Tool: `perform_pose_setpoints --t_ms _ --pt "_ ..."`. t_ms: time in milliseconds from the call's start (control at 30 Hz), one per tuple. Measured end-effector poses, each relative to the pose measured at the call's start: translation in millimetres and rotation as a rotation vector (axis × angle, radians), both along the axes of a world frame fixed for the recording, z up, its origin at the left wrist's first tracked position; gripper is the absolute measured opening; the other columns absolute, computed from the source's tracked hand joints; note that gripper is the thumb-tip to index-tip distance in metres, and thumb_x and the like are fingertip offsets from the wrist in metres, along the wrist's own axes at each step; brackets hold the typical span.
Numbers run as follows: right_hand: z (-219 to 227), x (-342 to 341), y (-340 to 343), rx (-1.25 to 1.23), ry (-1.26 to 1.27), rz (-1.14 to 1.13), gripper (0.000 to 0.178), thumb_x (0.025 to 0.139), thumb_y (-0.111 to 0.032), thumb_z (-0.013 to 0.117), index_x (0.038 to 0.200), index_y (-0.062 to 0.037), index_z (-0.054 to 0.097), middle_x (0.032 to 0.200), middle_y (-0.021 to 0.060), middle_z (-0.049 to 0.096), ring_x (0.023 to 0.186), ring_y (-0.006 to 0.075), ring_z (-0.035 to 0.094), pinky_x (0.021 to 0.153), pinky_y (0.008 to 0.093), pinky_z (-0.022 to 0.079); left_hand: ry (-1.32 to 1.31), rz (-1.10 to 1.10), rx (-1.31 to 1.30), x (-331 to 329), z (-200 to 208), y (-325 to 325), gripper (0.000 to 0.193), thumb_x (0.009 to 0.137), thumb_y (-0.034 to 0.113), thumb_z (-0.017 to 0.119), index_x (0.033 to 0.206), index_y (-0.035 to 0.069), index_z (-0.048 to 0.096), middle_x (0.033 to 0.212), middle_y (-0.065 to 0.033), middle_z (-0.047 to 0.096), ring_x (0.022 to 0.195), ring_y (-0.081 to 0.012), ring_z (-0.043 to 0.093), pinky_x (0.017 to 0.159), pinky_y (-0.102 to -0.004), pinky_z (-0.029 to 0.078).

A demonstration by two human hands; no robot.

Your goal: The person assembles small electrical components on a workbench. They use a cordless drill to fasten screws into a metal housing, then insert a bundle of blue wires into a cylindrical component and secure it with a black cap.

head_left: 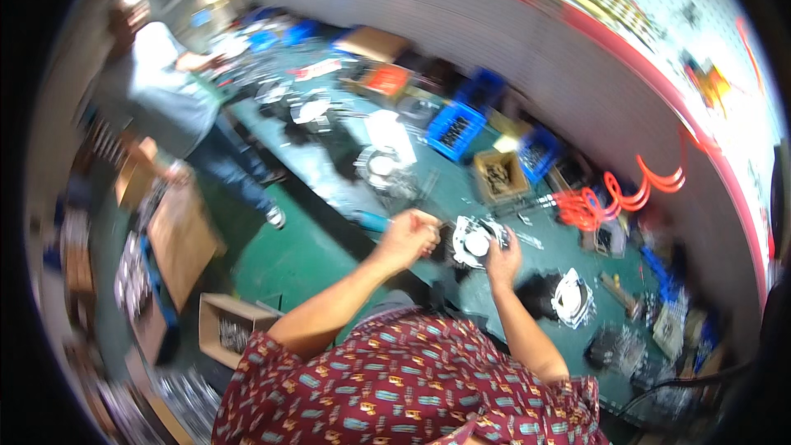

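The right hand (503, 258) grasps the white round part (473, 241) at its right side; left of that part, the left hand (411, 239) is curled, its hold unclear.

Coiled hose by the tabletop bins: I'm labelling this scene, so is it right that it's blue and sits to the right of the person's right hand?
Colour's wrong: the head view shows the coiled hose is orange-red. It is right of the right hand.
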State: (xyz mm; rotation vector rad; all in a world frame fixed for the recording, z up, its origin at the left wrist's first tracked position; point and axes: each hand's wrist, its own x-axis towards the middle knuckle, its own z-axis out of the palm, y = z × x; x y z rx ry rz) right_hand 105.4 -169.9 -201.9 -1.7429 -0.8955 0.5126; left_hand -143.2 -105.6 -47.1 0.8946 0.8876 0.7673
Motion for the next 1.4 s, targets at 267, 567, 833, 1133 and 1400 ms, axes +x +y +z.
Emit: perform_pose_setpoints --t_ms 267,567,833,1133,1400 --pt "23.7 -8.3 -12.4 -0.048 -0.078 -0.073 0.051 0.079 -0.023 0.075 0.125 -0.0032 0.065 0.116 0.0206 0.067 0.111 0.0373 0.059 0.102 0.045 0.044 0.584 -0.169 0.541 14.4 24.2 10.3 0.007 0.087 0.006 0.071 0.088 0.0 0.067 0.073 -0.0007 0.065 0.066 -0.0052 0.055 0.062 -0.0254 0.048" --pt "31.0 -12.7 -12.6 -0.064 -0.103 -0.074 0.049 0.079 -0.022 0.073 0.125 -0.0067 0.067 0.115 0.0198 0.067 0.111 0.0372 0.057 0.103 0.0449 0.044 0.648 -0.302 0.556 24.1 11.9 26.4 0.012 0.088 0.007 0.07 0.096 -0.002 0.07 0.078 -0.0011 0.068 0.07 -0.0066 0.059 0.066 -0.0254 0.051" --pt "29.1 -11.8 -12.5 -0.07 -0.089 -0.081 0.05 0.078 -0.021 0.074 0.125 -0.0073 0.067 0.114 0.0196 0.067 0.111 0.0378 0.057 0.102 0.0451 0.045 0.621 -0.331 0.578 25.9 8.1 33.0 0.011 0.087 0.007 0.07 0.094 -0.001 0.07 0.077 -0.0015 0.067 0.071 -0.0077 0.059 0.067 -0.0264 0.051" --pt "30.5 -11.5 -12.6 -0.036 -0.111 -0.066 0.05 0.078 -0.019 0.073 0.125 -0.0048 0.066 0.113 0.0206 0.067 0.112 0.0389 0.057 0.103 0.0459 0.044 1.011 -0.824 0.971 77.4 69.6 67.5 0.019 0.087 0.021 0.064 0.093 0.004 0.067 0.085 -0.0184 0.07 0.084 -0.0384 0.069 0.076 -0.0462 0.053" --pt "33.8 -13.6 -8.9 -0.012 -0.102 -0.062 0.05 0.076 -0.012 0.074 0.124 -0.0033 0.064 0.116 0.02 0.067 0.114 0.0388 0.056 0.105 0.0451 0.043 1.025 -0.914 0.717 142.7 78.2 79.9 0.027 0.092 0.026 0.063 0.09 -0.001 0.066 0.087 -0.0251 0.068 0.09 -0.0387 0.07 0.076 -0.0477 0.052"
